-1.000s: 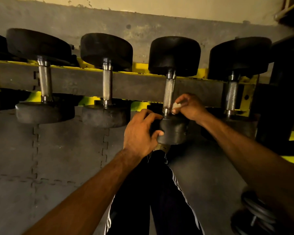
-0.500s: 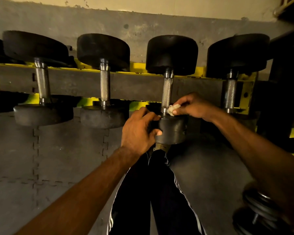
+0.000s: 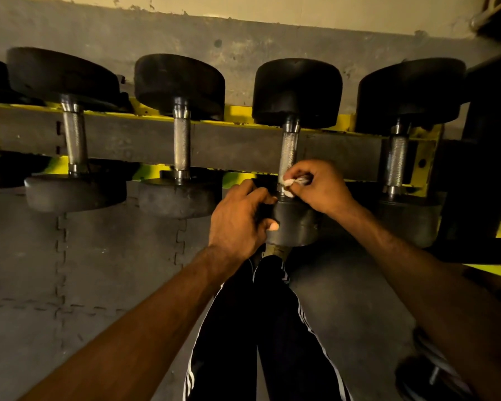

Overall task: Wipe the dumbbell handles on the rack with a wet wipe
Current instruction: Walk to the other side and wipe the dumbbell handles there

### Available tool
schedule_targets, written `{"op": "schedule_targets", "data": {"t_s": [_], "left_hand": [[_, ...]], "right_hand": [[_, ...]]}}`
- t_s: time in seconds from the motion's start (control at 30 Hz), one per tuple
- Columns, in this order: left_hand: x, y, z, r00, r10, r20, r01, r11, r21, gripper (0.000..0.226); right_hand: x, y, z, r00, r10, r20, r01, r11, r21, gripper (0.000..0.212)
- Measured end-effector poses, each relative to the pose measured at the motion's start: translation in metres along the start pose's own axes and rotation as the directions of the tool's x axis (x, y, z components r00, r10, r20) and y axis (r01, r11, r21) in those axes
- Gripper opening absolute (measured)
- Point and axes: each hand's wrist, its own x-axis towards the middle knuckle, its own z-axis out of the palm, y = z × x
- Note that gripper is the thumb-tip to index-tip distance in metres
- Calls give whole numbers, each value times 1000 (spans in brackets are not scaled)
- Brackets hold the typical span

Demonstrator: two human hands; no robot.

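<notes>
Fingers [image 3: 301,169] of the right hand [image 3: 318,186]: curled, pinching the bunched wet wipe [image 3: 290,184] against the low end of the knurled handle [image 3: 288,151].
Left hand [image 3: 237,224]: wrapped over the near head [image 3: 297,224], thumb on its side; probably bracing the dumbbell [image 3: 297,94] against rolling while it is rubbed.
Dumbbell's place: across the rack [image 3: 229,146], far head by the wall [image 3: 243,39].
Step, as judged: mid-wipe; the handle's upper stretch is uncovered.
Neighbouring handles [image 3: 182,146]: neither hand touches them.

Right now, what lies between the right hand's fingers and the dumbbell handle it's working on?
A bunched white wet wipe, pinched by the right hand against the lower end of the handle; the head view shows it.
</notes>
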Motion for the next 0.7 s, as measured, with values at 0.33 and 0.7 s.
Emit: {"op": "schedule_targets", "data": {"t_s": [0.33, 0.7], "left_hand": [[0, -1, -1, 1000, -17, 1, 17, 1000, -22, 42], [2, 0, -2, 999, -10, -33, 9, 1000, -19, 40]], "right_hand": [[11, -20, 1, 955, -204, -216, 185, 977, -104, 18], [6, -11, -15, 961, -175, 215, 246, 895, -372, 43]]}}
